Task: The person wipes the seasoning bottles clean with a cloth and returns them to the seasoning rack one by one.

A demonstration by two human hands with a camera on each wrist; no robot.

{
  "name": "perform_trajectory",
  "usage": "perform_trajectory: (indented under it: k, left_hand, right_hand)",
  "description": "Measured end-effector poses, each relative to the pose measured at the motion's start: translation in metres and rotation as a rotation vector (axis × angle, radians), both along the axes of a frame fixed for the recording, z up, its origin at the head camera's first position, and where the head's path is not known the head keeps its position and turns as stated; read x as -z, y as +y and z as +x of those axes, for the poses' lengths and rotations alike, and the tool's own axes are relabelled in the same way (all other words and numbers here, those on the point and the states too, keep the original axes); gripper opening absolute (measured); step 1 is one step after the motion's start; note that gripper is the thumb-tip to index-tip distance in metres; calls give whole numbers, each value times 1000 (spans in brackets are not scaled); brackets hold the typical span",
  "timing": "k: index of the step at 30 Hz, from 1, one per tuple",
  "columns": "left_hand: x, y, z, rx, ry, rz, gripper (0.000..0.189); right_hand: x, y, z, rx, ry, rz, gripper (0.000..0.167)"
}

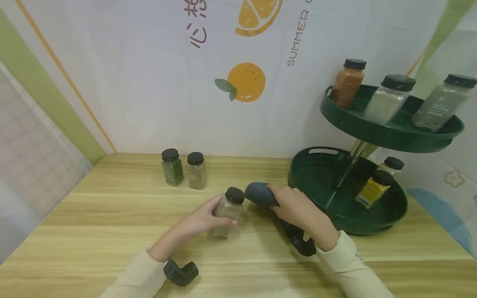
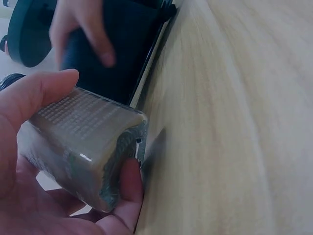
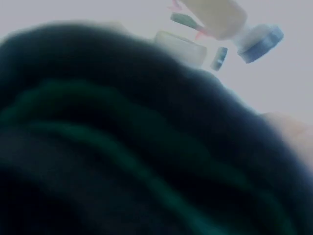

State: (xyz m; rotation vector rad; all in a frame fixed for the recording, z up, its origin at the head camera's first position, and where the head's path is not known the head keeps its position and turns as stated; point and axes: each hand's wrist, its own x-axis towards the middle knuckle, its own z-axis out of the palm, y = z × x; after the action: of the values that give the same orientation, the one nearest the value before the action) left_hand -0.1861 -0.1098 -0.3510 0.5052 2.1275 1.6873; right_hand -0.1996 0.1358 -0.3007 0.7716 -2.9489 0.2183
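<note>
My left hand (image 1: 204,218) grips a spice jar (image 1: 228,210) with a black lid and pale brown contents. In the left wrist view, thumb and fingers wrap around this jar (image 2: 80,139), which is tilted with its base toward the table. My right hand (image 1: 298,209) holds a dark blue, soft-looking folded cloth (image 1: 260,193) close beside the jar's lid. The cloth (image 2: 120,46) hangs below the right hand (image 2: 83,24) in the left wrist view. A blurred dark mass fills most of the right wrist view, hiding the right fingers.
A two-tier green tray stand (image 1: 311,190) stands on the right. Its top tier bears an orange-brown jar (image 1: 346,87) and two paler jars; below lies a yellow jar (image 1: 370,192) beside another. Behind my left hand stand a green herb jar (image 1: 173,171) and a beige jar (image 1: 196,174).
</note>
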Motion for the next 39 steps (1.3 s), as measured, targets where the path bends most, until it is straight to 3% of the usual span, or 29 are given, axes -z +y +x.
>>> perform_trajectory:
  k: [4, 10, 18, 21, 29, 39]
  left_hand:
    - [-2, 1, 0, 22, 7, 9, 54]
    - [-2, 3, -6, 58, 44, 10, 54]
    - [3, 1, -13, 69, -8, 25, 64]
    - [2, 1, -12, 76, -12, 29, 66]
    - [2, 2, -12, 77, 21, 10, 62]
    - [2, 3, -8, 77, 45, -4, 52]
  right_hand:
    - [-16, -1, 8, 38, 68, -104, 47]
    - [-29, -18, 23, 7, 162, -209, 42]
    - [-25, -33, 21, -152, 294, -95, 72]
    - [-22, -33, 20, -173, 281, -80, 76]
    - [-19, -23, 12, -102, 204, -82, 71]
    - [-17, -3, -4, -18, 227, -21, 64]
